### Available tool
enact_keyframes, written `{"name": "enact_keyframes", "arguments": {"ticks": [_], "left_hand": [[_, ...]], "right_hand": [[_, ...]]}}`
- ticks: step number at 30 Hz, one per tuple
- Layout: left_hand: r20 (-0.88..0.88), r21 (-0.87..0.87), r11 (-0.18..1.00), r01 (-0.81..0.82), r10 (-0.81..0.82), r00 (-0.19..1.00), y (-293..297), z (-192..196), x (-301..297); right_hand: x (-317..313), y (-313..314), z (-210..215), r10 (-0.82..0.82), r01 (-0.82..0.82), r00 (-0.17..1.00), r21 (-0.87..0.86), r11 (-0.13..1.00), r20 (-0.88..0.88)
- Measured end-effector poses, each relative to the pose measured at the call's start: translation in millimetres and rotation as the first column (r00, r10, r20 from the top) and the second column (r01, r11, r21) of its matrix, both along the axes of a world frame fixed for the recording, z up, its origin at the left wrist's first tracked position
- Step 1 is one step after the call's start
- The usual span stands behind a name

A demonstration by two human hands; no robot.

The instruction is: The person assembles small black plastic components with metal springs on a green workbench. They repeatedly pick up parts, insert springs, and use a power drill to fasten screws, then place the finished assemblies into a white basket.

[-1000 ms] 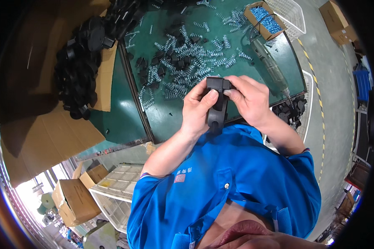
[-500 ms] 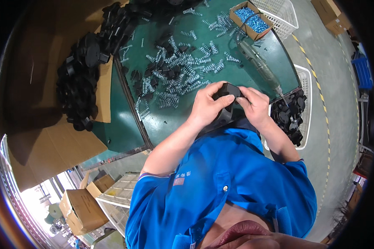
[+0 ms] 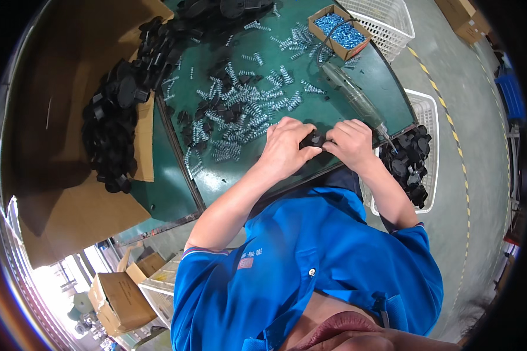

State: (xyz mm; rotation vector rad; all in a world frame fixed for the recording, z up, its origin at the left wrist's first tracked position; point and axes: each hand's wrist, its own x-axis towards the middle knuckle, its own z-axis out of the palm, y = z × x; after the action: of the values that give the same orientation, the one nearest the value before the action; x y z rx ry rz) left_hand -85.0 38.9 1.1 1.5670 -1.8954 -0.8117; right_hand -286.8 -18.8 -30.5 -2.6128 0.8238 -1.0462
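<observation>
Cardboard sheet [image 3: 70, 222]: at nine o'clock, carrying a heap of black plastic parts [image 3: 114, 126] along its right edge — well apart from the hands.
Table [image 3: 170, 187]: green top, its middle strewn with small metal springs [image 3: 240, 111] and a few loose black bits.
Left hand [image 3: 284, 146]: curled, fingertips pressed onto the small black part [image 3: 312, 140] from its nine o'clock side.
Small black part: low on the table's near edge, clamped between both hands; mostly hidden by fingers, so its shape is hard to tell.
Right hand [image 3: 351, 140]: curled too, pinching the same part from three o'clock — thumb and forefinger meet the left hand's.
Step in hand: judging by the grip, the part is being pressed together or fitted, right at the table.
Next move: probably needs steady, even squeeze from both sides, then a free hand for the next spring or piece.
Screwdriver tool [image 3: 357, 99]: clear-bodied, lying at one o'clock of the hands, untouched.
Box of blue screws [image 3: 339, 32]: at twelve to one o'clock, far edge.
White basket [image 3: 418, 158]: at three o'clock, holding black assembled pieces.
</observation>
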Motion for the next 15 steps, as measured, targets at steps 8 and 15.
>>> {"name": "enact_keyframes", "arguments": {"ticks": [8, 15], "left_hand": [[0.350, -0.179, 0.977, 0.112, -0.043, 0.936, 0.8, -9.9, -11.8], [0.301, -0.137, 0.988, 0.072, -0.028, 0.953, 0.5, -12.2, -9.8]], "right_hand": [[-3.7, -15.4, 18.0, 0.063, 0.076, 0.837, 0.231, 0.970, -0.544], [-28.3, -69.2, 22.3, -0.342, 0.444, 0.753, 0.050, 0.895, -0.563]]}}
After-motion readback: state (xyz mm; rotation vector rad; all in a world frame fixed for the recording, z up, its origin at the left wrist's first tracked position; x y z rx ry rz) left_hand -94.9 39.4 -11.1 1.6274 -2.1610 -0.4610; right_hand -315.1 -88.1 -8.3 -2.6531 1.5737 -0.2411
